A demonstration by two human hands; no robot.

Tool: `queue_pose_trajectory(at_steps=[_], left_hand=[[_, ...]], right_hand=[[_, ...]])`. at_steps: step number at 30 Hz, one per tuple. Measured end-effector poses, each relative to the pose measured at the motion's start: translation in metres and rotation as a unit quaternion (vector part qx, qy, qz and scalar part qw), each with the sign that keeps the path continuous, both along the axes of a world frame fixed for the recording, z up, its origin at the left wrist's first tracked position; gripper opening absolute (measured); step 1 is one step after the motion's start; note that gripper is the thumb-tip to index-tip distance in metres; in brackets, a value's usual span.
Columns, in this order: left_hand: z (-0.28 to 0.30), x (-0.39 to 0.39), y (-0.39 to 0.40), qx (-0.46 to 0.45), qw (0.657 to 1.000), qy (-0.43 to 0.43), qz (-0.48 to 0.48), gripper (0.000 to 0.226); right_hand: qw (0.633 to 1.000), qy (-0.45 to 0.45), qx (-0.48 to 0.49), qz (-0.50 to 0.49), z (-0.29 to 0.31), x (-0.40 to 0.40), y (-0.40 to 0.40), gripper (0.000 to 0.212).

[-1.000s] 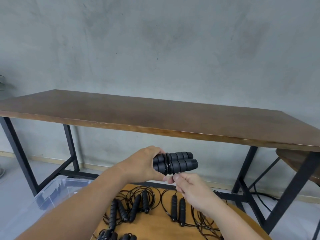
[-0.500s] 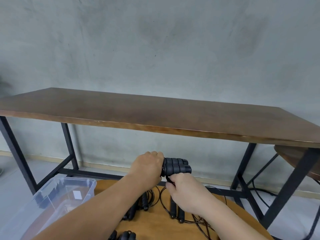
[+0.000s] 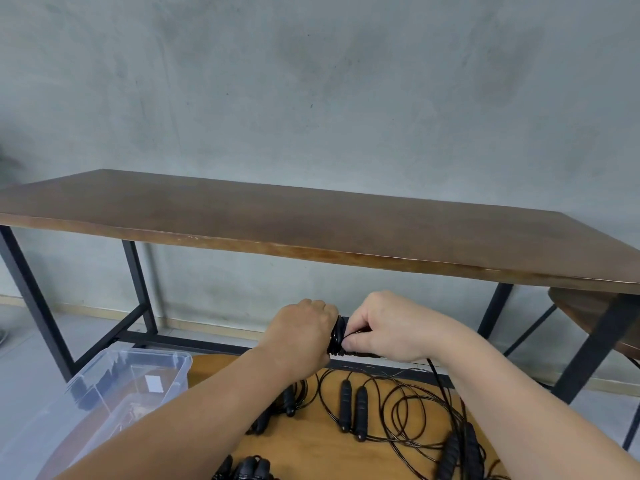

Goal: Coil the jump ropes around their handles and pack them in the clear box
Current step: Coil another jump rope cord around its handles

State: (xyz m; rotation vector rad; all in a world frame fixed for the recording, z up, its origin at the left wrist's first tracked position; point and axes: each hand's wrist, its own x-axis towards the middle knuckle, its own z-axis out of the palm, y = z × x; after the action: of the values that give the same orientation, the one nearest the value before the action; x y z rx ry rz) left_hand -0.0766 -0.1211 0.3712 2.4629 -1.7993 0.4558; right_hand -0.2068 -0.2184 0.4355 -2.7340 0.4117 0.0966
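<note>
Gripping paired foam handles [image 3: 337, 336] in left hand [image 3: 301, 332], right hand [image 3: 388, 329] pinching thin springy cord [image 3: 437, 374], likely uncoiling unless tucked tight.

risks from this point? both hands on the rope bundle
1. The right hand pinches only the thin cord at the wrapped handles that the left hand grips; a slip could let the coil unwind.
2. A cord trails from under the right wrist into the loose ropes on the round table; it may snag them.
3. The clear box sits off to the left; the bundle could loosen in transfer.
</note>
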Motion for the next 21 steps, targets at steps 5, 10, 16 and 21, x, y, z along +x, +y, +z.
queue_pose_trajectory(at_steps=[5, 10, 16, 21], left_hand=[[0.001, -0.001, -0.001, -0.001, 0.999, 0.024, 0.022, 0.027], [-0.005, -0.004, 0.006, 0.031, 0.998, 0.061, -0.01, 0.027], [0.005, -0.007, 0.01, 0.017, 0.988, 0.138, -0.071, 0.02], [0.013, -0.011, 0.014, 0.026, 0.977, 0.175, -0.118, 0.018]], right_hand=[[0.997, -0.007, -0.071, 0.036, -0.005, 0.005, 0.011, 0.024], [0.999, -0.003, -0.016, 0.034, -0.005, 0.008, 0.001, 0.016], [0.985, -0.049, 0.164, 0.0, -0.001, 0.005, -0.037, 0.013], [0.963, -0.061, 0.263, -0.012, -0.006, 0.0, -0.048, 0.006]])
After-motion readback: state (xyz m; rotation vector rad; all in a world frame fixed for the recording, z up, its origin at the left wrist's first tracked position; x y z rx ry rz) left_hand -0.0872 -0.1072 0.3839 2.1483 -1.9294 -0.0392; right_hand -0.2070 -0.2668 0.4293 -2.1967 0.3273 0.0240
